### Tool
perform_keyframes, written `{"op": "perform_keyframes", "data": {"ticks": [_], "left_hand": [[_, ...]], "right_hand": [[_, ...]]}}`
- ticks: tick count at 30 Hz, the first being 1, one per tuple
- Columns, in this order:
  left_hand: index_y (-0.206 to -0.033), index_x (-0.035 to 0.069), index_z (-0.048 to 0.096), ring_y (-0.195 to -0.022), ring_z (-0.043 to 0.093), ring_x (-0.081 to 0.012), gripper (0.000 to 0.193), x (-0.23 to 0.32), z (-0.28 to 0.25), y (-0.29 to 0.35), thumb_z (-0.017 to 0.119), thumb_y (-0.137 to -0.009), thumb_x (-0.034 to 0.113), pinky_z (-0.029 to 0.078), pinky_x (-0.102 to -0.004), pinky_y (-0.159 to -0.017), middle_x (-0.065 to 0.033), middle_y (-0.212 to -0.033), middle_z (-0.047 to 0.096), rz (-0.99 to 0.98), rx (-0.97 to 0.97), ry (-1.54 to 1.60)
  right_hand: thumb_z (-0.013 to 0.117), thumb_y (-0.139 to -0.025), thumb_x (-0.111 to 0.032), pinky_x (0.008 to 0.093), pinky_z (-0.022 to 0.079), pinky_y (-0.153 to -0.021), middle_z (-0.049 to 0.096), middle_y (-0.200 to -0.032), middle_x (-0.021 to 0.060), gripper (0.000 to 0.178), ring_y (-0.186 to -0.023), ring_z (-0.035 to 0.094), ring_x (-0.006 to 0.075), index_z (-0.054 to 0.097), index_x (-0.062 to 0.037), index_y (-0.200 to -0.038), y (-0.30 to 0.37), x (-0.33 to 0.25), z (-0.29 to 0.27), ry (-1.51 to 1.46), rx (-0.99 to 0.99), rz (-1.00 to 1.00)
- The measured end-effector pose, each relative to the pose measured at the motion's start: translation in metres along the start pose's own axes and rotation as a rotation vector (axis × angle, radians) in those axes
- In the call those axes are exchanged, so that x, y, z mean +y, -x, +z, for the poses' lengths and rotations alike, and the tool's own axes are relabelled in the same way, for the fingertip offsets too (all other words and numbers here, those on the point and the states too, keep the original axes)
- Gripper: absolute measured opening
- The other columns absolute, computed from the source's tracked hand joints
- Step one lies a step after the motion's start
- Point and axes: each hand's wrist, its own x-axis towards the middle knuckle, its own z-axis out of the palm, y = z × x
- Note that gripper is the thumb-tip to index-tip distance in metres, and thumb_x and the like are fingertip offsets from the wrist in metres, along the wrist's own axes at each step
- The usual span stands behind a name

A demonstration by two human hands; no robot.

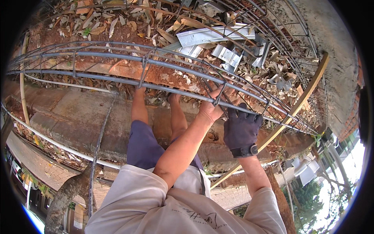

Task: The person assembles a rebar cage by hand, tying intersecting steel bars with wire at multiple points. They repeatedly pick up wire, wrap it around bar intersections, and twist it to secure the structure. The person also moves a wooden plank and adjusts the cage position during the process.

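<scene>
A long cage of steel rebar point(175, 90), its bars tied by thin square stirrups, crosses in front of me from left to right. My bare left hand point(212, 107) reaches in at a dark stirrup point(220, 93), its fingers closed round the steel and partly hidden by the bars. Just to the right, my right hand point(243, 130) wears a dark glove with a wrist strap. Its fingers curl at the lower bar beside another stirrup; the fingertips are partly covered.
Bent silver metal channels point(216, 35) lie among dry leaves beyond the cage. More rebar cages point(290, 35) stand at the upper right. A wooden strip point(307, 97) slants past my right hand. Below runs a concrete ledge point(70, 109); a tree trunk point(66, 199) rises lower left.
</scene>
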Motion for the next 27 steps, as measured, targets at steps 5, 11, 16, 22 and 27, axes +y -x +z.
{"op": "perform_keyframes", "data": {"ticks": [5,11,16,22,27], "left_hand": [[-0.114,0.012,0.068,-0.112,0.069,-0.0230,0.018,0.004,0.001,0.004,0.071,-0.097,0.009,0.061,-0.0624,-0.088,-0.0048,-0.113,0.072,0.022,0.020,-0.010],[-0.101,0.009,0.065,-0.080,0.070,-0.0210,0.009,0.005,0.002,-0.011,0.073,-0.095,0.008,0.062,-0.0438,-0.063,-0.0064,-0.090,0.068,-0.039,0.231,-0.175],[-0.091,0.009,0.059,-0.060,0.060,-0.0195,0.012,-0.007,0.001,-0.027,0.070,-0.095,0.005,0.052,-0.0385,-0.048,-0.0044,-0.074,0.055,-0.070,0.425,-0.194],[-0.086,0.010,0.059,-0.056,0.049,-0.0139,0.016,-0.017,0.000,-0.036,0.072,-0.094,0.006,0.044,-0.0319,-0.046,-0.0006,-0.073,0.052,-0.002,0.554,-0.426],[-0.093,0.008,0.066,-0.066,0.063,-0.0185,0.012,-0.010,0.000,-0.027,0.077,-0.091,0.010,0.052,-0.0355,-0.052,-0.0046,-0.079,0.062,-0.067,0.440,-0.403]], "right_hand": [[0.067,-0.091,-0.027,0.0641,0.037,-0.112,0.057,-0.144,0.0231,0.071,-0.131,0.055,0.0458,0.045,-0.0162,-0.158,-0.003,-0.013,-0.001,-0.021,-0.041,0.015],[0.065,-0.094,-0.032,0.0616,0.040,-0.108,0.062,-0.134,0.0242,0.058,-0.123,0.061,0.0401,0.053,-0.0030,-0.143,-0.001,-0.029,-0.001,-0.051,-0.137,0.143],[0.062,-0.099,-0.042,0.0568,0.044,-0.105,0.068,-0.121,0.0220,0.048,-0.112,0.067,0.0372,0.063,0.0007,-0.122,-0.006,-0.024,0.007,0.131,-0.090,0.186],[0.062,-0.100,-0.045,0.0549,0.053,-0.092,0.074,-0.102,0.0213,0.045,-0.096,0.074,0.0394,0.070,-0.0014,-0.109,-0.018,-0.007,0.018,-0.129,-0.213,0.231],[0.062,-0.100,-0.044,0.0552,0.057,-0.081,0.073,-0.093,0.0273,0.044,-0.092,0.071,0.0463,0.072,-0.0011,-0.101,-0.025,0.006,0.006,-0.381,-0.309,0.259]]}}
